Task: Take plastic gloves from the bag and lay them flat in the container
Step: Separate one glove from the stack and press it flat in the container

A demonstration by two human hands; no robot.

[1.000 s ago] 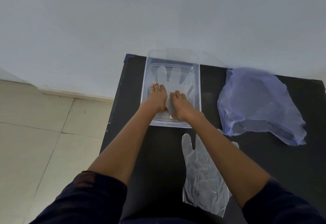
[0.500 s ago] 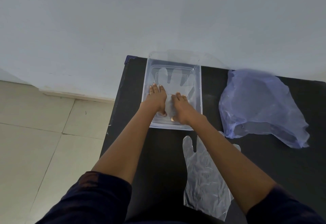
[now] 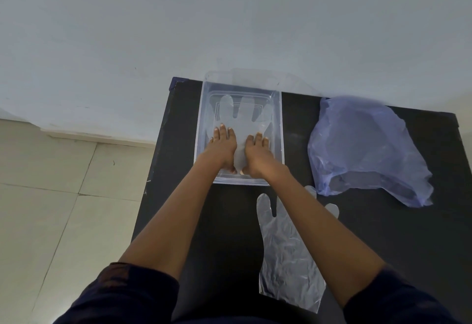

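Here both hands, left hand [image 3: 221, 148] and right hand [image 3: 258, 154], press palms-down, grip open, on a thin clear plastic glove [image 3: 242, 115] inside the transparent rectangular container [image 3: 279, 129]; crumpled lilac plastic bag [image 3: 367, 145] at three o'clock.

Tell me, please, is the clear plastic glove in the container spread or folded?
Spread: the clear plastic glove lies with fingers fanned on the transparent container floor.

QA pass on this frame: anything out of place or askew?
Nothing damaged or spilled. One plastic glove lies outside the container, on the black table under the right forearm. Both hands, left and right, press the glove in the container flat. The bag lies open.
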